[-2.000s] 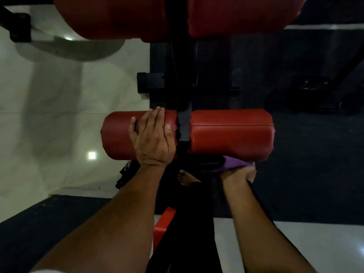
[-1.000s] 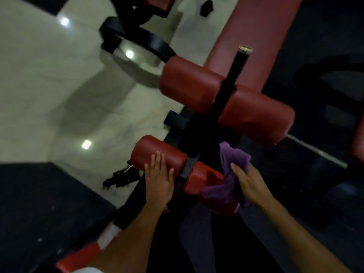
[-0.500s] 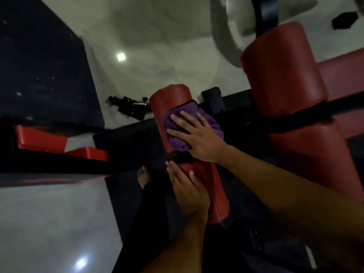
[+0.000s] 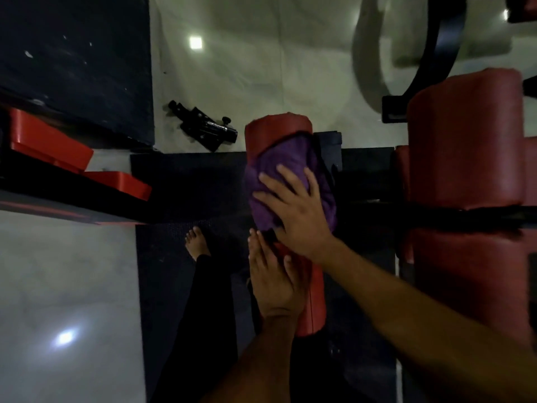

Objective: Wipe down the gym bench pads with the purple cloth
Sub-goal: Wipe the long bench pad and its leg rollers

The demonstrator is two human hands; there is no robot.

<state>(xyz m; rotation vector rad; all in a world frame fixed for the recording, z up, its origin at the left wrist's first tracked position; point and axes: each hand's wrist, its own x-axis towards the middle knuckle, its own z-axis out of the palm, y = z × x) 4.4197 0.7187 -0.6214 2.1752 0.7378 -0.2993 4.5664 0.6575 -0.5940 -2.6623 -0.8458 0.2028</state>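
Observation:
A red roller pad runs up the middle of the view in two halves. The far half [image 4: 276, 126] is wrapped by the purple cloth [image 4: 284, 164]. My right hand [image 4: 296, 210] presses flat on the cloth with fingers spread. My left hand [image 4: 276, 280] rests with straight fingers on the near half of the pad [image 4: 315, 301]. A larger red roller pad [image 4: 465, 141] stands to the right, its lower half [image 4: 470, 280] below a black bar.
A black metal fitting [image 4: 206, 129] lies on the pale floor behind the pad. Red frame parts [image 4: 49, 141] sit at the left. My bare foot [image 4: 197, 242] stands on the dark mat [image 4: 189, 184]. A black curved frame piece [image 4: 436, 50] is at top right.
The camera has swung round so the pads run lengthwise. My right hand brought the cloth from under the pad onto its far half and has slid it a little along the pad.

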